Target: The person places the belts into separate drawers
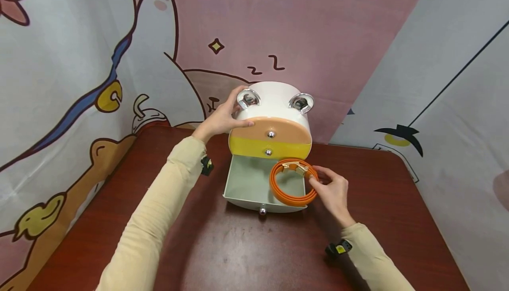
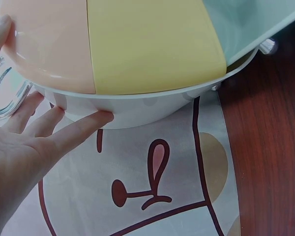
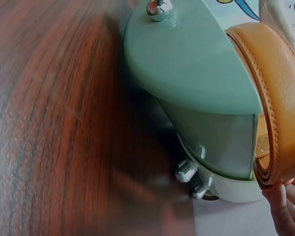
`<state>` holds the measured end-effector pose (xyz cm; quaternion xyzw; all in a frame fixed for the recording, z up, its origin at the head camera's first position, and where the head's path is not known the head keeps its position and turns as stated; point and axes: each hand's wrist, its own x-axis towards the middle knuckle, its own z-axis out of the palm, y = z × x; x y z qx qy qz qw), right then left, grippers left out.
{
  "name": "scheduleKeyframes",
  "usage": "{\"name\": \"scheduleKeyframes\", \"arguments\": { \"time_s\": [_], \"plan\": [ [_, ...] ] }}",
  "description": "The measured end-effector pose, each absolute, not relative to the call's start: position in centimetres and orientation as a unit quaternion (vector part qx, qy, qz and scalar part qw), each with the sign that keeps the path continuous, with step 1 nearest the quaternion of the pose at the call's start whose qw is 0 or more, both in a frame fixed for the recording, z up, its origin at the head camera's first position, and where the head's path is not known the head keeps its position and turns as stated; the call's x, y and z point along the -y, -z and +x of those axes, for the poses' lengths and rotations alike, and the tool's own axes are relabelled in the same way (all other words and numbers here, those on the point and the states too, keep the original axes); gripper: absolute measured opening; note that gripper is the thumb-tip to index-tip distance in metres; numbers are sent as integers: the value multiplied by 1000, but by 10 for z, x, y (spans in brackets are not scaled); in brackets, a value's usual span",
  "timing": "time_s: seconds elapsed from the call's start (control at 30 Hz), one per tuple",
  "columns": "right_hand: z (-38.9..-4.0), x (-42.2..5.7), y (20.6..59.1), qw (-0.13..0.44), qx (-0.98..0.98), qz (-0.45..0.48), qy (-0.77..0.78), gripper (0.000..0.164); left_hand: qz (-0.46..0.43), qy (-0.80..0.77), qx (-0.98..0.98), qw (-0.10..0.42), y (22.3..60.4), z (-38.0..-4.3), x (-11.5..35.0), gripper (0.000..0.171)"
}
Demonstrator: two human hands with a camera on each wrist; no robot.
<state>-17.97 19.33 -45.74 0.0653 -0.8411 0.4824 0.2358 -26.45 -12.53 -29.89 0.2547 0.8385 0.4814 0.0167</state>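
Note:
A small white drawer cabinet (image 1: 274,98) with silver ears stands at the back of the table. Its peach drawer (image 1: 254,130) and yellow drawer (image 1: 250,147) are closed, while the green bottom drawer (image 1: 248,180) is pulled out. My left hand (image 1: 222,116) rests on the cabinet's left side, thumb on the peach front and fingers spread along the white shell (image 2: 152,110). Between right thumb and fingers my right hand (image 1: 332,191) pinches a coiled orange belt (image 1: 294,200) with a gold buckle (image 1: 300,168). The belt is over the right part of the green drawer.
A dark red wooden table (image 1: 238,246) carries the cabinet. Cartoon-printed cloth (image 1: 318,30) hangs close behind it and along both sides. A round silver knob (image 1: 262,211) sticks out from the green drawer's front, and short silver feet (image 3: 186,171) show under the cabinet.

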Motion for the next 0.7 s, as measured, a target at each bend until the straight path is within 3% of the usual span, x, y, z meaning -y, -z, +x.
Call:
{"name": "scheduleKeyframes", "arguments": {
  "time_s": [0.7],
  "plan": [
    [-186, -175, 457, 235, 834, 89, -492, 26, 261, -486, -834, 11, 299, -264, 125, 93]
  ]
}}
